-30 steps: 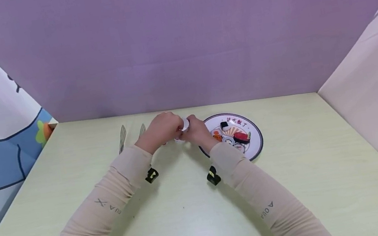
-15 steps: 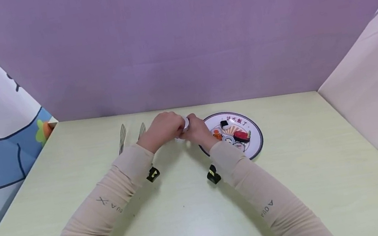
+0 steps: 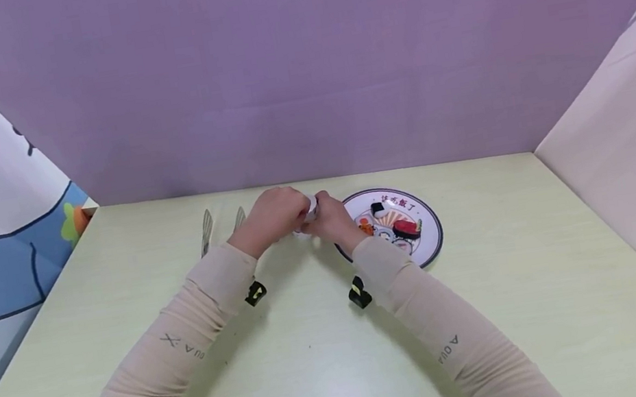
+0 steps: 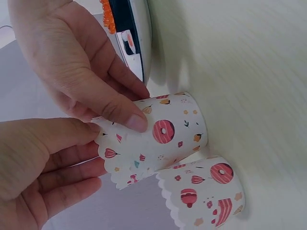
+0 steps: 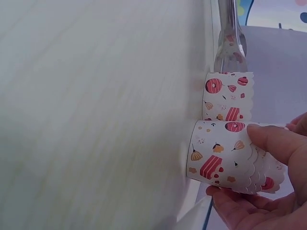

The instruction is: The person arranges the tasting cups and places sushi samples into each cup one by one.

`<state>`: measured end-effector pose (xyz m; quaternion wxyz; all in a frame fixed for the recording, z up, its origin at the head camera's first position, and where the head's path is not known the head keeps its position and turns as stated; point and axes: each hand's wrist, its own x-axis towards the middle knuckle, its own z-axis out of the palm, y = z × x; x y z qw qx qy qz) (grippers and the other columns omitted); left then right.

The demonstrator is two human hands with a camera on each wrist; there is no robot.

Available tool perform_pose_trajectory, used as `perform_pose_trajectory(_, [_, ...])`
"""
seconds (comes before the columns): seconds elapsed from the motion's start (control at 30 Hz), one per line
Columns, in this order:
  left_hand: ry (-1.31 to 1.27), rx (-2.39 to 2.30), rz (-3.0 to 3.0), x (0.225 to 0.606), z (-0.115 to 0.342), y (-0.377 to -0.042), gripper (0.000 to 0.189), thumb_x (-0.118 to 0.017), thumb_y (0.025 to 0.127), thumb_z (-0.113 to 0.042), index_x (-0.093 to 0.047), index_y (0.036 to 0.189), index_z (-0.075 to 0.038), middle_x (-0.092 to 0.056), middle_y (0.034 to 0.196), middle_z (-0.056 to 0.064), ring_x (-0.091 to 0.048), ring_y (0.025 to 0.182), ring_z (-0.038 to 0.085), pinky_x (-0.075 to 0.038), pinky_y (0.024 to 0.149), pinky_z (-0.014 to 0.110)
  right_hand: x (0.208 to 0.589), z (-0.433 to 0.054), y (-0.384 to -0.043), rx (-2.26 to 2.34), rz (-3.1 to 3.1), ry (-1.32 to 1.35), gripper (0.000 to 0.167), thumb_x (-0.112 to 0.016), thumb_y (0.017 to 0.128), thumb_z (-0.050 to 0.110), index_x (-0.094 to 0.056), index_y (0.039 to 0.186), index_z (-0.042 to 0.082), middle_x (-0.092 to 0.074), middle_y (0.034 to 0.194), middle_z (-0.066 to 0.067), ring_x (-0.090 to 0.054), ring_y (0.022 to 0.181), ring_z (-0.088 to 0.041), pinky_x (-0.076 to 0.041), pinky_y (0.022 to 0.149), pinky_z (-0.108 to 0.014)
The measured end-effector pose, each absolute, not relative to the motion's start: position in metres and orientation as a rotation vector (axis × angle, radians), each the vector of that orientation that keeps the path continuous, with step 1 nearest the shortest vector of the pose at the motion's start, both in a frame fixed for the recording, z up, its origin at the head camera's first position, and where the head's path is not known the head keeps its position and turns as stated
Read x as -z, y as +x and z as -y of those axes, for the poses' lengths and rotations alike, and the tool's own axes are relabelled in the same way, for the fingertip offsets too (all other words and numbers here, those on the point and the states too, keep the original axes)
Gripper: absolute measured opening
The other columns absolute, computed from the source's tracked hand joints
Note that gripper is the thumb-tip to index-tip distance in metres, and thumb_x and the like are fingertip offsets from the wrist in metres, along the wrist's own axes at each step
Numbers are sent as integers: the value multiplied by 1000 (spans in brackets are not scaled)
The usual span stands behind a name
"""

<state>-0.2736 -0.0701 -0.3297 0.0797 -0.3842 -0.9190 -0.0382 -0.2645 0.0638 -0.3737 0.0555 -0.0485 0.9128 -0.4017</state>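
A nested stack of white paper baking cups (image 5: 216, 153) with red and orange cake prints lies between the two hands, on its side in both wrist views. My right hand (image 3: 330, 221) grips the stack, thumb over the printed wall and fingers under it. At the scalloped rims, my left hand (image 4: 43, 163) pinches an edge between thumb and fingers. In the right wrist view the rims are fanned apart, one cup jutting out past the others. A separate matching paper baking cup (image 4: 204, 191) stands close beside the stack on the table. From the head view, the hands hide most of the cups.
A round plate (image 3: 433, 236) with a dark rim and sushi shapes lies just right of the right hand. Silver metal tongs (image 5: 231, 43) lie beyond the separate cup, left of the left hand in the head view. A purple backdrop (image 3: 301, 90) rises behind the pale table (image 3: 324, 392).
Both hands stay almost in place. Between them, the visible end of the white cup has turned slightly and shows a little of its print now.
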Motion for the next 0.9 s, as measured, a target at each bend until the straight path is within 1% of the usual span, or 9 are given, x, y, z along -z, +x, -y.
perform_pose_trajectory(0.13, [-1131, 76, 2715, 326, 70, -272, 27, -54, 79, 8, -54, 61, -11, -47, 56, -2, -33, 55, 13, -32, 54, 27, 373, -63, -265, 1210, -2777, -155, 59, -75, 79, 23, -44, 122, -3, -59, 107, -16, -54, 89, -26, -46, 76, -35])
perform_pose_trajectory(0.23, [-1121, 34, 2687, 324, 70, -270, 25, -56, 83, 5, -57, 63, -11, -51, 57, -1, -35, 54, 13, -35, 54, 28, 372, -62, -265, 1225, -2768, -156, 58, -76, 78, 24, -44, 119, -2, -59, 109, -16, -54, 92, -26, -46, 78, -37])
perform_pose_trajectory(0.4, [-1110, -1, 2683, 320, 72, -268, 23, -57, 87, 1, -62, 67, -10, -56, 61, 0, -41, 54, 13, -39, 54, 29, 373, -62, -265, 1246, -2749, -149, 55, -76, 79, 23, -44, 116, -1, -58, 108, -15, -54, 91, -26, -46, 78, -37])
perform_pose_trajectory(0.53, [-1105, -10, 2701, 315, 74, -267, 21, -57, 88, 0, -64, 70, -9, -58, 62, 2, -40, 55, 13, -37, 54, 28, 372, -61, -265, 1259, -2733, -138, 54, -75, 80, 22, -44, 119, 0, -58, 111, -14, -54, 92, -25, -46, 78, -36])
perform_pose_trajectory(0.63, [-1104, -4, 2702, 312, 76, -266, 19, -59, 89, -1, -65, 72, -8, -58, 62, 3, -39, 55, 13, -36, 54, 28, 372, -61, -265, 1278, -2719, -124, 55, -75, 80, 22, -44, 121, 0, -58, 114, -14, -54, 95, -25, -46, 80, -37])
perform_pose_trajectory(0.9, [-1085, 54, 2695, 303, 79, -263, 15, -61, 86, -1, -66, 74, -7, -62, 66, 5, -47, 56, 18, -44, 56, 33, 373, -62, -264, 1310, -2696, -130, 55, -75, 79, 20, -44, 120, 0, -58, 114, -15, -54, 97, -26, -45, 84, -39])
